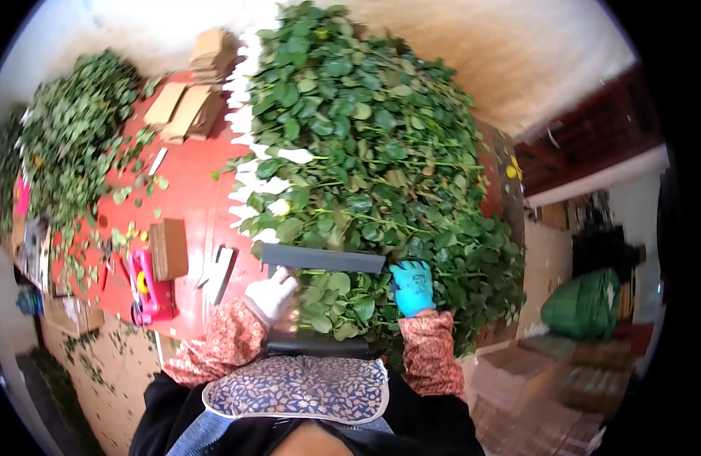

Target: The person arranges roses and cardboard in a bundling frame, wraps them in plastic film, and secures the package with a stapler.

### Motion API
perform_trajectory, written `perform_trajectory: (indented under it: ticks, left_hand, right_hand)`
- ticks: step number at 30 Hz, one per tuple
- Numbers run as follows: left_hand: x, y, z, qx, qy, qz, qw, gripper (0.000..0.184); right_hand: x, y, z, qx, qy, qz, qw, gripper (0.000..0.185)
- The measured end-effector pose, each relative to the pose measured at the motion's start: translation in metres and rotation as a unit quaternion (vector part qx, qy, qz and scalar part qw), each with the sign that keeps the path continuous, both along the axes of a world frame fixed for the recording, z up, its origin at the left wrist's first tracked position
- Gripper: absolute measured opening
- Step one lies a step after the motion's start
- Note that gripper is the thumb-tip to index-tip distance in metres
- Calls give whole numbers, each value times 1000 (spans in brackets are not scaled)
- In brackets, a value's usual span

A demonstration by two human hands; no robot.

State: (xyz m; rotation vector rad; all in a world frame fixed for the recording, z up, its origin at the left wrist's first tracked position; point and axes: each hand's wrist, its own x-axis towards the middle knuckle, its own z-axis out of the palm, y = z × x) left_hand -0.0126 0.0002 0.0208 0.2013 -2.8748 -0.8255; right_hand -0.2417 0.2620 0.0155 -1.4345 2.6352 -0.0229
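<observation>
Wears floral bib (297,386) at six o'clock; curls left hand (271,296) at eight and right hand (413,287) at four beside ribbed strip (328,259) at seven, cannot tell whether grasping; faces leafy stems (366,129) at twelve.

The ribbed strip (324,258) is long, straight and dark grey. It lies across the leafy stems (381,137) – almost level, its right end a little lower. These stems are green, with dense broad leaves, and they make a big heap on the red counter (202,178) – white wrappings (248,125) line its left edge.
</observation>
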Motion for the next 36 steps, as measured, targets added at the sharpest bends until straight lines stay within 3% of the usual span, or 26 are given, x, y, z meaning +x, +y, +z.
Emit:
perform_trajectory:
  ticks: [6, 8, 10, 12, 13, 14, 15, 16, 17, 18, 19, 24, 26, 28, 31, 33, 36]
  left_hand:
    - [-1, -7, -8, 32, 1, 5, 999, 27]
    - [-2, -11, -15, 121, -11, -9, 993, 29]
    - [-4, -17, -3, 54, -29, -32, 998, 32]
    - [-4, -19, 0, 86, -85, -38, 992, 31]
    - [-4, -18, -3, 93, -8, -23, 995, 19]
    - [-3, -19, -6, 139, -66, -28, 988, 22]
    - [-2, -18, -16, 497, -114, 41, 859, 24]
    - [-1, -17, -23, 782, -137, 99, 600, 27]
    - [10, -21, -30, 670, -65, 11, 740, 23]
    - [20, -25, -33, 473, 28, -38, 880, 20]
    - [30, -30, -31, 291, 128, -31, 947, 18]
    - [93, -54, 2, 273, -138, 53, 951, 22]
    - [115, -60, -8, 173, -192, 95, 961, 23]
    - [132, -61, -26, 161, -141, 117, 970, 24]
    - [145, -74, -14, 107, -237, 251, 932, 23]
    - [151, -84, 1, -8, -98, 314, 944, 35]
    - [140, -117, 1, -137, 1, 436, 890, 56]
  right_hand:
    - [-6, -3, -7, 55, -16, 0, 998, 28]
    - [-5, -4, -1, 61, -28, 1, 998, 32]
    - [4, -14, 30, 101, -6, 24, 995, 34]
    - [12, -18, 52, 88, -41, 4, 995, 35]
    - [19, -24, 70, 36, -32, 10, 999, 29]
    - [27, -27, 88, 45, -33, 21, 998, 29]
    - [33, -30, 106, -7, -61, 13, 998, 28]
    - [38, -33, 120, -58, -89, 5, 994, 26]
    - [42, -34, 127, -106, -90, 47, 989, 26]
    - [48, -40, 136, -95, -90, 60, 990, 26]
    - [57, -48, 144, -96, -115, 70, 986, 28]
    - [78, -80, 123, -91, -127, 172, 973, 36]
    - [83, -97, 112, -62, -159, 191, 967, 40]
    - [91, -117, 94, -24, -170, 213, 962, 35]
    - [91, -126, 45, 33, -135, 227, 964, 36]
    - [90, -129, 45, 65, -123, 228, 964, 36]
    - [86, -126, 52, 3, -158, 247, 956, 41]
